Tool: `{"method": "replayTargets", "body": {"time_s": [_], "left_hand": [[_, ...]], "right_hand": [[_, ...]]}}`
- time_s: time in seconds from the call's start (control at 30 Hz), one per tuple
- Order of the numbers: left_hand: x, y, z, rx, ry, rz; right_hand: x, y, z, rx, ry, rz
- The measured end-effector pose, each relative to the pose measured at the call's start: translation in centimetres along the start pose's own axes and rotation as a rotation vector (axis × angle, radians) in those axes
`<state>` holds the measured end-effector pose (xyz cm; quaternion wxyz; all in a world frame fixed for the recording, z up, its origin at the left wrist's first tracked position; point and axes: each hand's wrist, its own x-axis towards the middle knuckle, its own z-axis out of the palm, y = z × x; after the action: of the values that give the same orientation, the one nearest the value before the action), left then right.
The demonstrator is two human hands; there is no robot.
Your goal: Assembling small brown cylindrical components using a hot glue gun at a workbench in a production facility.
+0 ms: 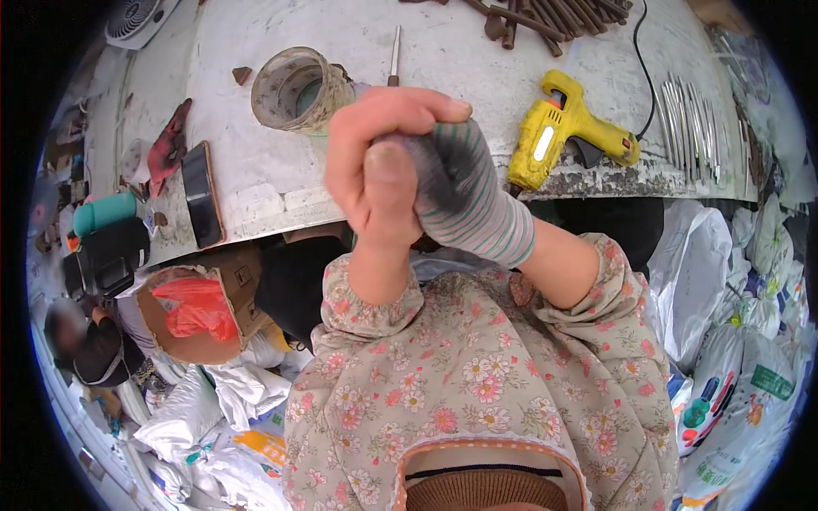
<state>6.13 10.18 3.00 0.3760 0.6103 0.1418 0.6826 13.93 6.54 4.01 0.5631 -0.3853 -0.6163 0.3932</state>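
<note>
In front of my chest, my bare left hand (375, 162) is closed over the fingers of my gloved right hand (460, 175). Its thumb presses on the near side, and its fingers curl across the top. A striped work glove (490, 223) with a dark coated palm covers my right hand, which looks curled closed. Blur and the left hand hide most of its fingers, so anything inside stays unseen. Just beyond my hands, a slim metal rod (395, 53) with a dark brown end shows; its lower end is hidden behind them.
On the worn white table (264, 183) stand a stained bucket (298, 89) and a yellow glue gun (562, 128) with a black cord. Brown sticks (554, 21), metal rods (694, 128), a phone (203, 196) and a red glove (169, 149) lie around. A person (98, 349) is far left.
</note>
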Motion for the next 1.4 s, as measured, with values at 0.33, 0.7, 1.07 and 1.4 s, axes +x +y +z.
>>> {"method": "replayTargets", "body": {"time_s": [0.33, 0.7, 1.07, 1.4], "left_hand": [[-3.4, -4.5, -2.4, 1.32, -0.238, -0.166], [-3.2, -0.5, 3.8, 0.586, -0.275, -0.593], [6.9, -2.2, 14.3, 0.427, -0.893, -0.531], [35.5, -22.2, 15.9, 1.917, -0.85, 0.479]], "right_hand": [[3.2, 2.0, -7.2, 0.96, 0.333, 0.367], [3.6, 3.8, -11.7, 1.06, 0.615, 0.456], [0.6, -3.3, -22.4, 0.908, 0.822, -0.167], [-8.1, -1.0, -27.0, 0.45, 0.686, 0.022]]}}
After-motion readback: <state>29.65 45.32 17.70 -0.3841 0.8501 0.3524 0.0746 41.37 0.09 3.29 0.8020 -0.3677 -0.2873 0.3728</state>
